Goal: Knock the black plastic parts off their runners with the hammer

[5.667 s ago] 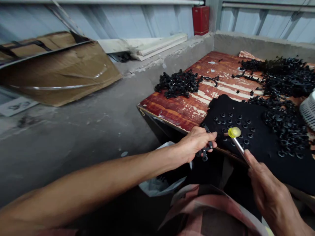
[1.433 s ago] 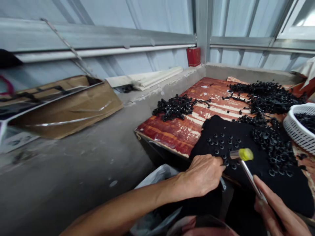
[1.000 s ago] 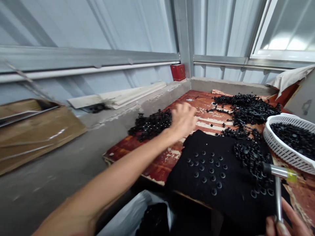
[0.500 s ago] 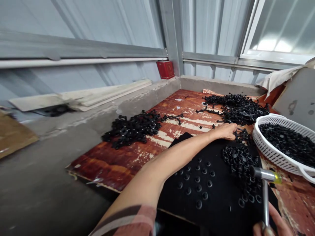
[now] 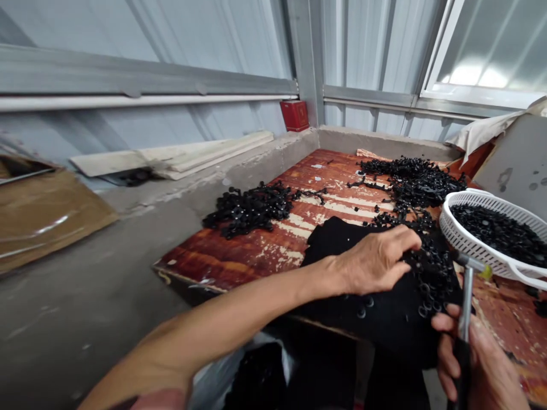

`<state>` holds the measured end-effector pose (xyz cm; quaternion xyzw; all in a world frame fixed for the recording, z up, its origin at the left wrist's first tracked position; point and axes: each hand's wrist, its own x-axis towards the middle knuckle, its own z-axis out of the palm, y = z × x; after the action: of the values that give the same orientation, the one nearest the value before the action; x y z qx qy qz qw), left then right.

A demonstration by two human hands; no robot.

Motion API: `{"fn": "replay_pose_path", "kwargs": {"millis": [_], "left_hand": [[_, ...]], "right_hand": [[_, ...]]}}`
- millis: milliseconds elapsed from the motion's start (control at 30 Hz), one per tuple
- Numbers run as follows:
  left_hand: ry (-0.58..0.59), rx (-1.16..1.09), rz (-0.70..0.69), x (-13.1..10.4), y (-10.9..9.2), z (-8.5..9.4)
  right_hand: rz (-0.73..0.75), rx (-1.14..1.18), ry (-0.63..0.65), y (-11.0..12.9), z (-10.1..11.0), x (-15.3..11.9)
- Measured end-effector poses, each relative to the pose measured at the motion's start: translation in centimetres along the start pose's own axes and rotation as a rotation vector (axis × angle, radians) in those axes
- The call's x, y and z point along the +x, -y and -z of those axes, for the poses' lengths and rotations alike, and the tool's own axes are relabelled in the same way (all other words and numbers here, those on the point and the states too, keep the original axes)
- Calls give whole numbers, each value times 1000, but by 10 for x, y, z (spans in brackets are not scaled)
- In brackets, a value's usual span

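Note:
My right hand [image 5: 482, 353], low on the right, is wrapped round the black grip of a small hammer [image 5: 467, 296]. The hammer has a metal shaft and a yellow face at one end of its head. Above the black cloth [image 5: 333, 245], my left hand [image 5: 380, 262] has its fingers curled beside a heap of small black parts [image 5: 436, 267]. Whatever lies between its fingertips cannot be made out. Several round black pieces [image 5: 363, 307] sit on the cloth below my left wrist; the wrist and hand cover others.
A white slotted basket [image 5: 453, 228] full of black parts stands at the right. More black parts lie in piles at the left [image 5: 252, 208] and back [image 5: 419, 179] of the worn red board [image 5: 192, 256]. A cardboard box [image 5: 51, 216] is at far left, a red box [image 5: 294, 115] in the corner.
My left hand has drawn back from the parts at the cloth's far edge, nearer to me. The right hand and hammer have risen a little in view. The view has shifted slightly.

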<state>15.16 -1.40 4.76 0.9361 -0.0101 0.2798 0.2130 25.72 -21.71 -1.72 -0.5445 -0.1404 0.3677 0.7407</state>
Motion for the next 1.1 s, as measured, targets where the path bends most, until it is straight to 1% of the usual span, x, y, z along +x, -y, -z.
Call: {"fn": "replay_pose_path", "kwargs": {"millis": [67,100,133,167,233,300,367,433,500,567,600,667,733,867,933,1033,1100], "left_hand": [[62,42,-38,-24,-24,-5],[78,48,-18,-34,-34,-7],[74,41,31,-44,-42,-10],[63,23,95,-52,-50,-12],[53,-17,228,-68,-62,-15],[86,5,291,-81,-71,-15],[92,136,304,-92,-78,-12],[56,284,282,-100,-85,-5],[50,323,236,-105,-92,5],[117,229,206,-107,-96,14],[158,165,218,-109,-97,17],[225,46,289,-112,-96,21],[230,-42,373,-117,-95,21],[105,-143,493,-131,-97,15],[72,-188,544,-137,-99,13],[22,-256,613,-142,-100,11],[-48,-285,690,-143,-99,8]], "right_hand": [[40,-4,70,6,-9,-1],[70,-18,103,7,-14,-3],[80,-39,124,7,-19,-6],[88,-65,117,6,-24,-10],[94,-119,144,2,-31,-18],[100,-168,181,-3,-34,-24],[90,-205,212,-7,-35,-27],[68,-236,228,-8,-38,-30],[47,-262,232,-6,-45,-35],[22,-289,240,-3,-53,-43],[16,-302,244,-3,-57,-47],[13,-326,255,-3,-64,-52],[15,-329,259,-5,-67,-55],[-64,-239,293,-15,-69,-54],[-96,-215,317,-20,-70,-51],[-98,-219,359,-27,-71,-46],[-91,-228,383,-30,-71,-43]]}}
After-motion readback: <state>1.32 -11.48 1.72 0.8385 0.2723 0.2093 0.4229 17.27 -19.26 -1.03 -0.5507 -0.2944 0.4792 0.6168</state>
